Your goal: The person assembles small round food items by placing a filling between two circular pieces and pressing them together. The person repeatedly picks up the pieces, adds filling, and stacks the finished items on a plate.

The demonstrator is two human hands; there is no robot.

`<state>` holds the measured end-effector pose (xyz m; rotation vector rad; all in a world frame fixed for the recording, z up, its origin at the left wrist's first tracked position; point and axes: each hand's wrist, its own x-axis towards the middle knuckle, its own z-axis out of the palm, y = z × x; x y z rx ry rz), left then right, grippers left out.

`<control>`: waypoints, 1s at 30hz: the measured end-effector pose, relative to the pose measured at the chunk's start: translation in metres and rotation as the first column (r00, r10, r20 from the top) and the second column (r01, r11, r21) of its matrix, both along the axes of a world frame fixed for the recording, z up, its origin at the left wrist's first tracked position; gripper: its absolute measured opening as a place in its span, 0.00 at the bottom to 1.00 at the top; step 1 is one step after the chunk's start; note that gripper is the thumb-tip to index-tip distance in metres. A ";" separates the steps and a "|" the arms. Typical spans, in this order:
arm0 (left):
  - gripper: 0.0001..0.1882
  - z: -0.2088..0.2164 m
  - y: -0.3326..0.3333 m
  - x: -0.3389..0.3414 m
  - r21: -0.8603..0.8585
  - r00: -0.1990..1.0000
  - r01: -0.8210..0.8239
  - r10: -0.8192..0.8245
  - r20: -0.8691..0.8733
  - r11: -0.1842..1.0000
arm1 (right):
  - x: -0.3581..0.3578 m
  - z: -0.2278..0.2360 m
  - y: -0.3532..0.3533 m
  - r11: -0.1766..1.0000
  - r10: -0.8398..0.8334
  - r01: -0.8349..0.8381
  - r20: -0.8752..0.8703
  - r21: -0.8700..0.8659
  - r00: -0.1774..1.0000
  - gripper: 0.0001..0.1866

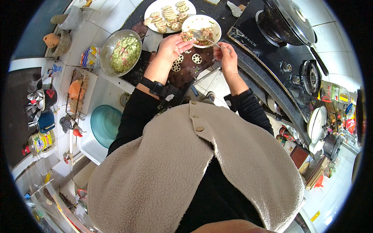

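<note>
In my left hand (171, 48) is a lotus root slice (187, 36) topped with minced filling, held at the fingertips near the rim of a white bowl (218, 28). My right hand (227, 56) is closed on the handle of a metal spoon (211, 41), whose head reaches over the bowl toward the slice. Reddish minced filling (208, 32) lies inside the bowl. Beyond it, a white oval plate (190, 5) carries several stuffed lotus root slices (169, 14). Below my hands, a few bare slices (197, 58) rest on a dark brown cutting board (189, 70).
A metal bowl of chopped green mixture (125, 53) stands to the left, beside the white sink (91, 145) with a teal basin (105, 125). On the right is a black gas stove (268, 50) bearing a lidded pot (285, 23). A long handle (319, 61) juts out there.
</note>
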<state>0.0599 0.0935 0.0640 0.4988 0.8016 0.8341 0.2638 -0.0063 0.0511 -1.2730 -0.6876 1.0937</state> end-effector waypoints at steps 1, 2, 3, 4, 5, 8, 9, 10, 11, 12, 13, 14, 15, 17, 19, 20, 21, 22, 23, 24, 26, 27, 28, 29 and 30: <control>0.17 0.001 -0.004 -0.004 -0.015 1.000 -0.011 0.010 -0.009 1.000 | -0.001 -0.005 0.005 0.999 0.012 -0.012 -0.010 -0.039 1.000 0.10; 0.17 0.001 -0.006 -0.008 -0.019 1.000 -0.023 0.023 -0.007 1.000 | -0.002 -0.010 0.004 0.999 -0.009 0.009 0.002 -0.041 1.000 0.10; 0.17 0.002 -0.007 -0.013 -0.014 0.999 -0.037 0.037 0.009 0.999 | -0.003 -0.015 0.001 0.998 -0.034 0.035 0.016 -0.048 0.999 0.10; 0.12 0.001 -0.008 -0.018 -0.019 0.995 -0.054 0.055 0.087 0.998 | -0.002 -0.019 0.000 1.000 -0.029 0.029 0.027 0.011 0.999 0.10; 0.12 0.000 -0.010 -0.024 -0.014 0.994 -0.070 0.071 0.085 0.997 | -0.005 -0.025 -0.003 0.996 -0.032 0.040 0.089 -0.085 0.996 0.10; 0.12 -0.007 -0.015 -0.040 0.008 0.990 -0.126 0.125 0.064 0.992 | -0.017 -0.038 -0.018 0.945 0.195 -0.036 0.471 -0.326 0.860 0.16; 0.12 -0.009 -0.016 -0.044 -0.001 0.989 -0.133 0.133 0.062 0.991 | -0.022 -0.041 -0.018 0.943 0.315 -0.086 0.775 -0.322 0.548 0.22; 0.12 -0.010 -0.017 -0.047 -0.011 0.988 -0.145 0.145 0.048 0.989 | -0.029 -0.042 -0.017 0.950 0.311 -0.123 0.872 -0.286 0.378 0.23; 0.12 -0.011 -0.018 -0.050 -0.020 0.987 -0.158 0.158 0.028 0.987 | -0.036 -0.042 -0.014 0.952 0.296 -0.140 0.935 -0.272 0.195 0.25; 0.12 -0.011 -0.019 -0.052 -0.033 0.985 -0.169 0.170 0.033 0.985 | -0.042 -0.041 -0.008 0.930 0.362 -0.115 0.925 -0.350 0.116 0.26; 0.13 -0.012 -0.021 -0.054 -0.031 0.989 -0.147 0.148 0.026 0.989 | -0.044 -0.039 -0.004 0.903 0.425 -0.105 0.901 -0.416 0.089 0.26; 0.14 -0.012 -0.023 -0.055 -0.027 0.992 -0.127 0.128 0.021 0.992 | -0.045 -0.037 0.000 0.893 0.444 -0.118 0.894 -0.435 0.062 0.26; 0.15 -0.012 -0.025 -0.056 -0.024 0.994 -0.109 0.109 0.016 0.994 | -0.046 -0.034 0.003 0.881 0.462 -0.131 0.886 -0.454 0.032 0.26; 0.15 -0.013 -0.028 -0.056 -0.031 0.996 -0.074 0.075 0.057 0.997 | -0.045 -0.027 0.001 0.911 0.380 -0.209 0.920 -0.355 0.096 0.25; 0.14 -0.014 -0.033 -0.057 -0.018 0.997 -0.060 0.061 0.054 0.998 | -0.047 -0.017 -0.004 0.921 0.359 -0.250 0.899 -0.299 0.251 0.25; 0.13 -0.014 -0.034 -0.056 -0.010 0.999 -0.043 0.044 0.031 0.999 | -0.049 -0.010 -0.009 0.926 0.312 -0.329 0.866 -0.185 0.390 0.23; 0.12 -0.014 -0.036 -0.056 -0.012 0.999 -0.042 0.042 0.020 0.999 | -0.054 -0.004 -0.013 0.919 0.198 -0.395 0.863 0.002 0.465 0.23; 0.12 -0.015 -0.038 -0.055 -0.015 0.999 -0.036 0.036 0.010 0.999 | -0.059 0.003 -0.015 0.911 0.112 -0.399 0.865 0.108 0.490 0.23; 0.11 -0.014 -0.040 -0.054 -0.022 1.000 -0.029 0.029 0.006 0.999 | -0.065 0.009 -0.016 0.899 0.041 -0.394 0.857 0.192 0.513 0.24; 0.11 -0.013 -0.040 -0.052 -0.042 0.999 -0.018 0.017 -0.030 0.999 | -0.071 0.014 -0.016 0.908 0.056 -0.381 0.849 0.175 0.525 0.24; 0.10 -0.011 -0.043 -0.046 -0.022 0.999 -0.004 0.003 -0.044 1.000 | -0.079 0.023 -0.011 0.927 0.029 -0.342 0.880 0.154 0.475 0.23; 0.10 -0.009 -0.045 -0.043 -0.010 0.999 0.000 -0.001 -0.052 1.000 | -0.082 0.025 -0.009 0.929 0.011 -0.336 0.895 0.157 0.447 0.24; 0.10 -0.008 -0.047 -0.040 0.012 0.997 0.010 -0.009 -0.075 1.000 | -0.083 0.027 -0.006 0.938 0.037 -0.325 0.894 0.123 0.446 0.23; 0.10 -0.006 -0.049 -0.037 0.018 0.996 0.006 -0.005 -0.085 1.000 | -0.084 0.028 -0.003 0.941 0.053 -0.321 0.892 0.106 0.450 0.23; 0.10 -0.005 -0.050 -0.034 0.023 0.996 0.002 0.000 -0.092 1.000 | -0.084 0.028 -0.002 0.948 0.085 -0.310 0.886 0.068 0.455 0.23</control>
